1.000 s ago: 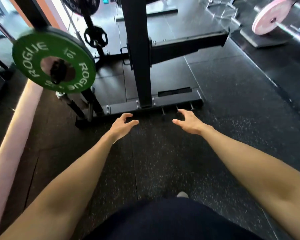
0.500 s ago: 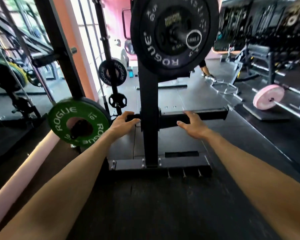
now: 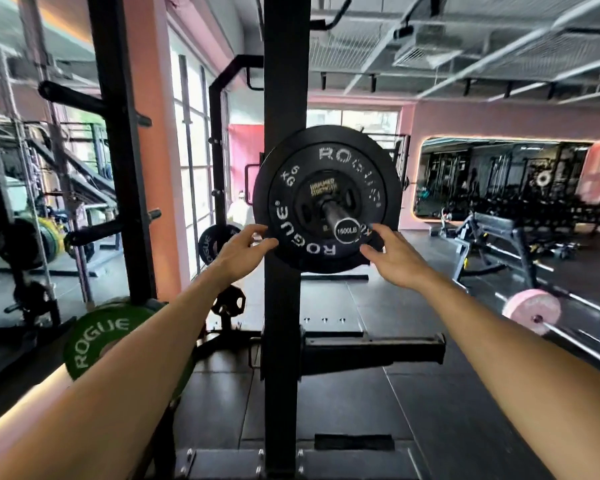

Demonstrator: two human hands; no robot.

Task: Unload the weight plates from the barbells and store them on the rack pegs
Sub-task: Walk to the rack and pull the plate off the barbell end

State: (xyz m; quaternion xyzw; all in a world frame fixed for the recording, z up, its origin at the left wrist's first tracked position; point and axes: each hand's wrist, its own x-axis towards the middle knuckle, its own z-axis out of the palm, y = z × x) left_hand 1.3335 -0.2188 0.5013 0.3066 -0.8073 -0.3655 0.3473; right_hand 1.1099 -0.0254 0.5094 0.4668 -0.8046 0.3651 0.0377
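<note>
Both hands reach the black plate [image 3: 326, 199]: left hand [image 3: 239, 252] at its lower-left rim, right hand [image 3: 392, 256] lower-right, fingers spread, neither grasping.

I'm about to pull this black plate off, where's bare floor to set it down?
Bare mat lies right of the upright, between the safety arm and the pink plate. Left is crowded: the green plate and small plates hang low. Both hands reach at the black plate.

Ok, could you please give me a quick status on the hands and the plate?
Left hand open, right hand open, both at black plate lower rim. Plate on barbell sleeve. Nothing in the way.
</note>
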